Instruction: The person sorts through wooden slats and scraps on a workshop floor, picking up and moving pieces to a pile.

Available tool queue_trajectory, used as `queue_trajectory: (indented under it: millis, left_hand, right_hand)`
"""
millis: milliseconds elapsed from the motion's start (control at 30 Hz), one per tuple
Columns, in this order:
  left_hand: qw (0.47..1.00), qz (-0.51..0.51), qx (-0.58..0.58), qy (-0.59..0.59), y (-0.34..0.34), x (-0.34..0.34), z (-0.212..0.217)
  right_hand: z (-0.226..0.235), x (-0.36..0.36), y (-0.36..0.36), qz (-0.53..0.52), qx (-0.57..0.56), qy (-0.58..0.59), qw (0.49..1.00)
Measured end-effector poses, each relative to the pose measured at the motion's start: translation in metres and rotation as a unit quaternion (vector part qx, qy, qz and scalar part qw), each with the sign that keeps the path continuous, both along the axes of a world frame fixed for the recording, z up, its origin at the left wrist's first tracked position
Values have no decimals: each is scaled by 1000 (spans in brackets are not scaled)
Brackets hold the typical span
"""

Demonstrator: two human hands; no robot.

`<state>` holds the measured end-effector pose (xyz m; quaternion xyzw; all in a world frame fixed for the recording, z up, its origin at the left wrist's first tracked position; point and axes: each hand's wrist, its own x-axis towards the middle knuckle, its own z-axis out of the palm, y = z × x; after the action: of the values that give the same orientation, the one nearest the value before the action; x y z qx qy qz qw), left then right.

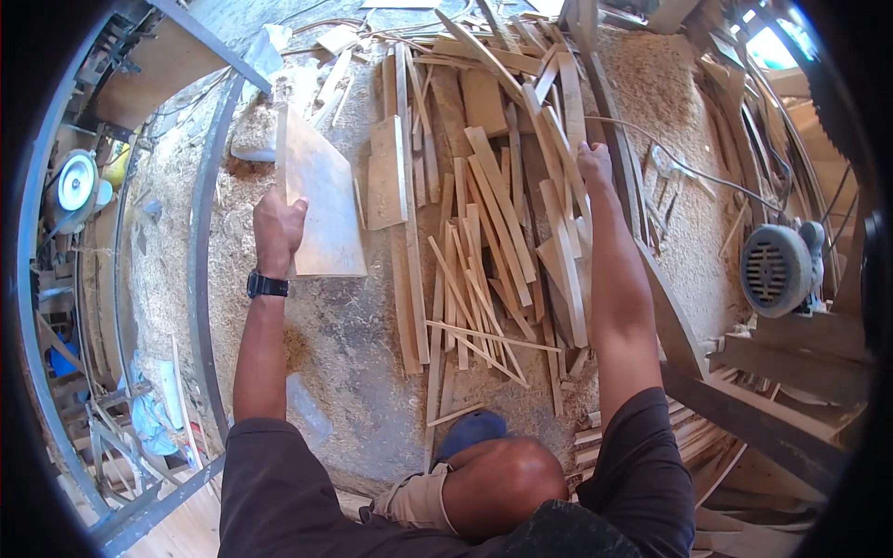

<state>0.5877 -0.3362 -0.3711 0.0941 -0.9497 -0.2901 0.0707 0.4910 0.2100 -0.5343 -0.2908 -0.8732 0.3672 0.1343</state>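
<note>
My left hand (277,228), with a dark watch on its wrist, is closed on the near left edge of a flat wooden board (321,195). The pale board is held tilted above the dusty floor. My right arm reaches forward, and its hand (593,163) is closed beside a dark upright beam (609,102) and the tops of long wooden strips (558,139). What the right fingers grip, if anything, is hidden. Between my hands lies a loose heap of wooden slats (498,205). A shorter wide plank (386,172) lies just right of the board.
Sawdust (651,84) covers much of the floor. A grey motor (777,270) stands at the right, near a dark beam (763,428). Metal frame bars (212,186) run along the left, with a round white disc (76,181) beyond. My bent knee (507,484) is close below the slats.
</note>
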Motion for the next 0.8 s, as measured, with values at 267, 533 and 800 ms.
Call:
queue_trajectory:
  millis: [267,533,800]
  left_hand:
    - [999,33,-4,-20,-6,8,3]
    - [1000,20,-10,11,-31,3,-3]
    - [999,-19,-16,-23,-39,-15,-22]
  right_hand:
    - [64,-3,-35,13,-71,99,992]
    - [127,231,-113,212,-526,207,798]
    - [85,448,-157,94,-189,-124,970]
